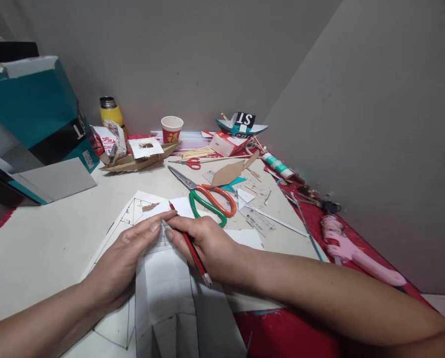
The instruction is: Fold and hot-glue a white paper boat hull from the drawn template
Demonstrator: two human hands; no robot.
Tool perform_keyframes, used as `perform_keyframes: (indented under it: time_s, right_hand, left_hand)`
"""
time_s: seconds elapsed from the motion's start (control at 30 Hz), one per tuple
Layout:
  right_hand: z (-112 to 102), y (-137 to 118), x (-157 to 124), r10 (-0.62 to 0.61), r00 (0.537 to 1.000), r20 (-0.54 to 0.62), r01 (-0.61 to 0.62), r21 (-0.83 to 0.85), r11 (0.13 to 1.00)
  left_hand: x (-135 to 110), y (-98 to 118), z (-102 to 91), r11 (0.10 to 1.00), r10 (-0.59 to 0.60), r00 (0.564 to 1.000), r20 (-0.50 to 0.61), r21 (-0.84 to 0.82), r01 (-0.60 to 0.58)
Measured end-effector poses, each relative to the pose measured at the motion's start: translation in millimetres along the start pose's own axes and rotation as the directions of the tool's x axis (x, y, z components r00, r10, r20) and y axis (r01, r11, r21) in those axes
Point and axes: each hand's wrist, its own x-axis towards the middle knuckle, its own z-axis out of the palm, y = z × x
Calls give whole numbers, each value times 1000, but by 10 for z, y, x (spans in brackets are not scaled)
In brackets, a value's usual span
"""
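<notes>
My left hand (pixel 123 256) is closed on the upper part of a white folded card piece (pixel 164 283), its thumb and fingertips near the top edge. Pencil lines mark that upper part, and pleat-like folds show lower down. A red and black pencil (pixel 194 251) lies slanted in my right hand (pixel 217 251). The thumb and fingers of that hand pinch close to the left fingertips, by the card; a small grey bit between them is too small to name. Underneath lies a white sheet (pixel 110 335) with ruled lines, with a brown cardboard scrap (pixel 150 207) near its top.
Large scissors (pixel 209 196) with green and orange handles lie beyond my hands, near small red-handled scissors (pixel 193 163). A cardboard boat (pixel 133 163), a paper cup (pixel 172 130) and a yellow bottle (pixel 112 117) stand behind. A pink glue gun (pixel 356 253) lies right; a teal box (pixel 39 114) stands left.
</notes>
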Motion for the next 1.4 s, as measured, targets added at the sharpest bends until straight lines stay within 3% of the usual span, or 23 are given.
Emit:
perform_keyframes:
  time_s: [0.17, 0.5, 0.77, 0.97, 1.23, 1.4]
  right_hand:
    - [14, -9, -13, 12, 1000, -7, -12, 8, 1000]
    - [60, 52, 4, 111, 992, -62, -93, 246, 965]
    - [109, 58, -5, 66, 993, -101, -30, 326, 945]
    - [103, 32, -22, 138, 987, -85, -116, 224, 968]
    - [102, -9, -19, 66, 994, -87, -35, 318, 947]
    - [105, 12, -22, 114, 990, -78, -91, 247, 965]
  left_hand:
    - [-7, -15, 48, 997, 1, 1000, -14, -82, -2]
    - [-80, 10, 91, 997, 44, 997, -63, -63, -48]
    - [-54, -13, 108, 991, 12, 987, -157, -131, -33]
    - [-54, -10, 104, 992, 9, 995, -102, -123, -22]
    - [-40, -16, 83, 986, -4, 999, -42, -165, -3]
    - [-40, -21, 78, 992, 12, 999, -47, -121, -18]
